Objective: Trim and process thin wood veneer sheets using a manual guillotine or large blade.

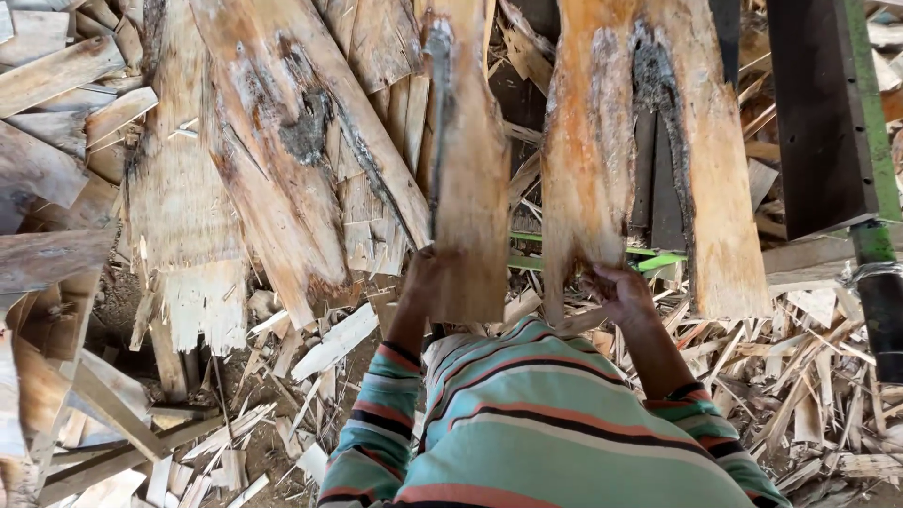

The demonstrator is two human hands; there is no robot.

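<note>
The left hand [420, 282] is closed on the lower edge of a narrow wood slab [467, 169], holding it upright; most of the hand is hidden behind the slab, with only the wrist and part of the palm showing. The slab is pale orange-brown with a dark grey bark streak running down its left edge. Just to its right, the right hand [616, 290] grips the ragged bottom edge of a wider bark slab [649, 160], fingers curled into the splintered fibres. That slab is orange at the sides, with two blackened, rotted streaks down its middle. The two slabs stand side by side, a dark gap between them.

No packages, labels or signs show anywhere in view.

To the left, more rough offcuts [273, 160] lean in a loose stack, one with a grey weathered knot. Grey planks [47, 113] lie at the far left. The ground [809, 376] is dirt, thickly littered with pale wood splinters and strips. At the right edge stands a dark metal machine frame [818, 113] with a green painted post [870, 132], and a green bar [658, 259] shows behind the slabs. The person's striped sleeves [376, 414], in teal, coral and black, fill the near bottom.
</note>
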